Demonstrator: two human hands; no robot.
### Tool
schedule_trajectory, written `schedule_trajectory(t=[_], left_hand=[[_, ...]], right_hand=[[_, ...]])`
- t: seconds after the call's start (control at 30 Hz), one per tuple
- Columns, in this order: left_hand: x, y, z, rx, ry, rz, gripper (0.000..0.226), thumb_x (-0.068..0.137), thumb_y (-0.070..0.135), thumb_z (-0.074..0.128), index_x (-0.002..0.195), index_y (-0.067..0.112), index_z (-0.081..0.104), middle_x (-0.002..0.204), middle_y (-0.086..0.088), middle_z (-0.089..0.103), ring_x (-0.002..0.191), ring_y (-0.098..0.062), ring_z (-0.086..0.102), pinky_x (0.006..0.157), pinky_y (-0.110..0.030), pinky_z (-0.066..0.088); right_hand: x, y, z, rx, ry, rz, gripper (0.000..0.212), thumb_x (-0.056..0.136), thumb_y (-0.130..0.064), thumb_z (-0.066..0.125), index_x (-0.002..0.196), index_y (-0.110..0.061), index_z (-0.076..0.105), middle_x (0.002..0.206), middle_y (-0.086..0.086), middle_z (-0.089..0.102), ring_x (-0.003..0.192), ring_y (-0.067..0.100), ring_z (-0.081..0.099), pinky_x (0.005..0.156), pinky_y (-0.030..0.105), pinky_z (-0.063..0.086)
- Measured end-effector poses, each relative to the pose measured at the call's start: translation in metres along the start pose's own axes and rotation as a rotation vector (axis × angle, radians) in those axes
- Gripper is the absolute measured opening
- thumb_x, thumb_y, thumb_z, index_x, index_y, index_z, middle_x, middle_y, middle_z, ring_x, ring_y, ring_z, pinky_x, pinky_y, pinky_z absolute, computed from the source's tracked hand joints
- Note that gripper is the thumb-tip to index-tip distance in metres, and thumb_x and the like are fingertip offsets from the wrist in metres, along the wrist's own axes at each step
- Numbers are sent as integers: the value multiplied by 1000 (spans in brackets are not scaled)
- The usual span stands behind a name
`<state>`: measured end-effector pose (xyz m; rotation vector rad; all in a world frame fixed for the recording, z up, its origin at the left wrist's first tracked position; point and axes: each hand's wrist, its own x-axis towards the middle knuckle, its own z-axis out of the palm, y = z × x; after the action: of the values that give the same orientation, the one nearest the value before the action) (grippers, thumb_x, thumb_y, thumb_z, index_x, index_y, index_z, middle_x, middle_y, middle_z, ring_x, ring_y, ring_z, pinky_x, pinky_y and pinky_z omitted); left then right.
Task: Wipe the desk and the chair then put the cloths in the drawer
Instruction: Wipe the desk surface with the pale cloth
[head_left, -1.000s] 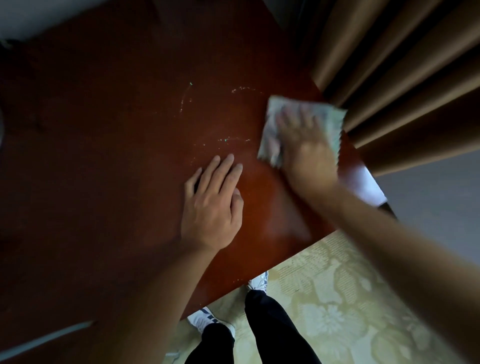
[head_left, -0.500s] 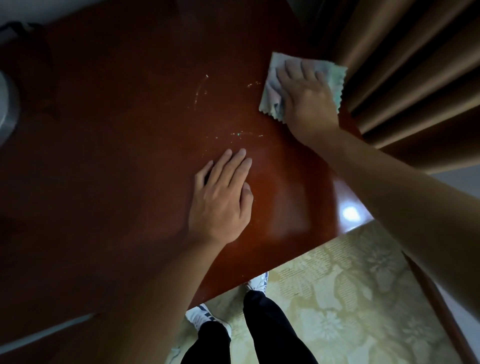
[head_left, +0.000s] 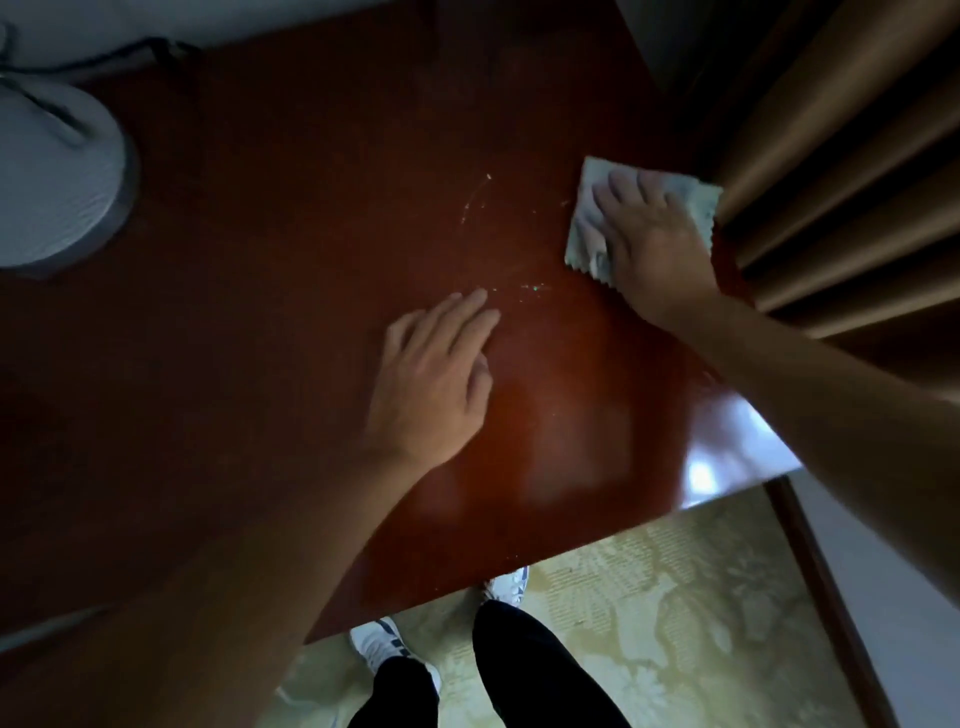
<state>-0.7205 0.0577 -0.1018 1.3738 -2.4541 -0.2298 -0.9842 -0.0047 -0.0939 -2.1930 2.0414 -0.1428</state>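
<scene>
Wiping is underway: right hand (head_left: 649, 244) presses flat the cloth (head_left: 587, 228) at 2 o'clock; left hand (head_left: 436, 374) rests spread on the table (head_left: 260, 364); specks (head_left: 530, 287) remain; chair and drawer not in view.

This looks like a room in a home or a hotel: a polished red-brown wooden table (head_left: 291, 322) stands beside heavy brown curtains (head_left: 831, 171), with a pale flower-patterned carpet (head_left: 675, 613) underfoot and a round white lamp base (head_left: 52, 176) at one corner.

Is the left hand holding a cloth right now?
No, the left hand rests flat and bare on the reddish-brown wooden desk, while the right hand presses the pale zigzag-edged cloth.
</scene>
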Motion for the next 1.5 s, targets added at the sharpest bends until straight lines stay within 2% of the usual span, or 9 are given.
schedule_trajectory(t=[0.1, 0.23, 0.37, 0.63, 0.77, 0.9, 1.13, 1.4, 1.5], left_hand=[[11, -40, -10, 81, -2, -130, 44, 94, 22, 46, 136, 13, 54, 148, -6, 51, 138, -23, 45, 109, -45, 31], [15, -76, -10, 108, 15, -299, 48, 97, 27, 41, 140, 9, 49, 151, -9, 47, 143, -25, 38, 113, -49, 25], [14, -78, -7, 76, 14, -353, 49, 99, 31, 40, 142, 10, 48, 154, -7, 43, 147, -20, 32, 118, -45, 22], [15, -79, -7, 84, 28, -360, 48, 96, 32, 43, 138, 11, 52, 151, -6, 47, 146, -19, 34, 117, -43, 24], [16, -80, -8, 90, 39, -356, 47, 96, 31, 45, 138, 11, 52, 151, -6, 47, 145, -20, 35, 116, -44, 25], [17, -78, -8, 94, 46, -353, 47, 95, 31, 45, 137, 10, 54, 150, -7, 49, 144, -21, 38, 115, -44, 25], [16, -79, -7, 75, 59, -351, 46, 95, 30, 47, 136, 10, 55, 149, -7, 50, 143, -21, 38, 116, -44, 26], [16, -80, -8, 79, 54, -352, 47, 95, 31, 44, 136, 10, 55, 149, -7, 49, 143, -21, 38, 116, -43, 25], [16, -80, -8, 77, 41, -358, 47, 95, 31, 44, 137, 11, 54, 150, -6, 49, 144, -20, 37, 116, -43, 24]], right_hand=[[26, -39, 10, 29, 8, 2, 62, 91, -27, 21, 145, -5, 42, 150, 18, 41, 140, 45, 32, 115, 53, 23], [-55, -87, 37, 105, 41, -255, 52, 90, -13, 53, 142, -6, 48, 149, 15, 44, 142, 39, 33, 116, 54, 27], [-78, -60, 26, 181, -1, -340, 46, 99, -23, 44, 143, -11, 49, 152, 10, 41, 145, 31, 28, 120, 46, 18], [102, -48, 7, 68, 48, -13, 65, 93, -35, 15, 144, -6, 42, 147, 14, 43, 138, 38, 34, 113, 47, 24], [47, -97, 27, 119, 23, -231, 55, 92, -20, 36, 142, -2, 47, 148, 20, 44, 140, 47, 32, 116, 56, 20], [-25, -91, 25, 172, -80, -482, 48, 98, -21, 44, 146, -12, 46, 154, 6, 39, 148, 30, 24, 121, 47, 17], [129, -66, 16, 64, 25, -128, 51, 98, -24, 31, 145, -8, 42, 150, 13, 43, 139, 37, 34, 112, 51, 28], [-9, -115, 36, 154, 10, -405, 46, 100, -25, 43, 144, -9, 47, 152, 10, 41, 146, 32, 28, 119, 50, 22], [26, -84, 29, 116, 16, -339, 50, 99, -26, 38, 144, -8, 47, 150, 14, 43, 143, 37, 31, 116, 54, 24]])
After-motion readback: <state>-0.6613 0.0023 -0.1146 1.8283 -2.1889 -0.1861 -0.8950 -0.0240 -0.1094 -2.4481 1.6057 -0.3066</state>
